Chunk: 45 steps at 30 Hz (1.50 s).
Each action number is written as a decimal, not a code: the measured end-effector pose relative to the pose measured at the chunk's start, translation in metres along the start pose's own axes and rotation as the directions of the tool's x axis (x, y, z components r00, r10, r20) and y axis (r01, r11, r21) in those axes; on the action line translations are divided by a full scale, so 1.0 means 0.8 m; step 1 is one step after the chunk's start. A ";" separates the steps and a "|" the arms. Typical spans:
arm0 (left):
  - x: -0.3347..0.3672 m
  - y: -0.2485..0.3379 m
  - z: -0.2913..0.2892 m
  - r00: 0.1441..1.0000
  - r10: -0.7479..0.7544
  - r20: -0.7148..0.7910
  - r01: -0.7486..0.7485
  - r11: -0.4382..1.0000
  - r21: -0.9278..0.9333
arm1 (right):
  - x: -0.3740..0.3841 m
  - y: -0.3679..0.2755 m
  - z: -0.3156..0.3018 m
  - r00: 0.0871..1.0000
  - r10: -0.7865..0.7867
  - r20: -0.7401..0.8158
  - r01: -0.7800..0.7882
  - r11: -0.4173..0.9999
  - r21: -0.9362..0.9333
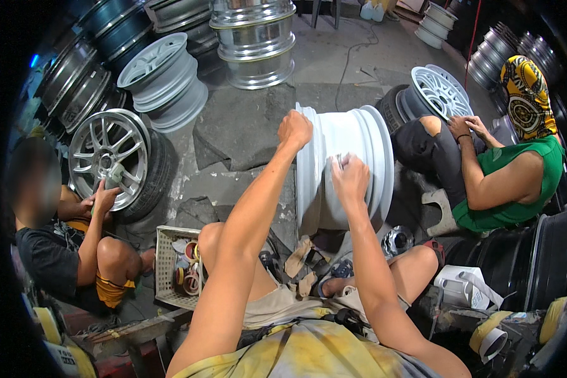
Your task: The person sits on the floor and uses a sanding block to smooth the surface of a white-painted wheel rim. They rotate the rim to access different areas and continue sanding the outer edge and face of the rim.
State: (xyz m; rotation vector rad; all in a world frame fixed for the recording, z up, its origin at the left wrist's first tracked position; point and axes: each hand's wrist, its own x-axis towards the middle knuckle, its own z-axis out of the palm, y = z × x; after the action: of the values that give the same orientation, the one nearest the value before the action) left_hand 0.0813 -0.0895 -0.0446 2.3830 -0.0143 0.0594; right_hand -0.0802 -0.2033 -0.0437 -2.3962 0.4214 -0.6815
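In front of me a pale grey-white wheel rim stands on its edge, its barrel towards me. My left hand is closed over the rim's upper left lip. My right hand presses against the middle of the barrel with its fingers drawn together. Something small and pale shows at those fingertips, too small to name. Scraps of brown sandpaper or cloth lie below the rim, between my feet.
A plastic basket with tape rolls stands at my left knee. On the left a person works at a silver wheel; on the right another works at a pale rim. Stacked rims stand behind; a white jug sits right.
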 end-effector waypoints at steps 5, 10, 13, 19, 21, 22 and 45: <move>-0.018 0.004 -0.003 1.000 -0.012 -0.009 0.012 1.000 0.021 | -0.023 0.017 -0.010 0.995 0.056 0.080 -0.061 0.996 0.066; -0.011 0.006 -0.007 1.000 0.004 0.002 -0.004 1.000 0.000 | -0.003 0.005 -0.012 0.999 0.046 0.009 -0.047 0.997 0.060; -0.010 -0.004 -0.005 0.999 -0.014 -0.046 0.016 0.999 0.033 | -0.029 0.014 -0.025 0.953 0.231 0.193 -0.279 0.921 0.271; -0.020 0.010 -0.004 1.000 0.009 -0.011 -0.009 1.000 0.009 | 0.009 0.022 -0.007 0.995 0.058 0.076 -0.062 0.997 0.050; -0.021 0.002 -0.007 0.999 -0.004 -0.035 0.004 1.000 0.002 | -0.023 0.022 -0.015 0.992 0.051 0.116 -0.054 0.998 0.021; -0.019 -0.001 -0.009 0.999 -0.011 -0.047 0.010 1.000 -0.002 | -0.030 0.018 -0.016 0.992 0.051 0.112 -0.055 0.998 0.039; -0.028 -0.002 0.006 0.998 0.037 -0.060 -0.035 0.999 0.028 | -0.009 0.027 -0.030 0.985 0.133 0.110 -0.148 0.979 0.143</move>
State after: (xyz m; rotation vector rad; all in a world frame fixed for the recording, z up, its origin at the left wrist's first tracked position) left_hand 0.0590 -0.0917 -0.0500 2.4070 -0.0281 0.1500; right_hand -0.1020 -0.2279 -0.0434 -2.2231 0.4745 -0.5090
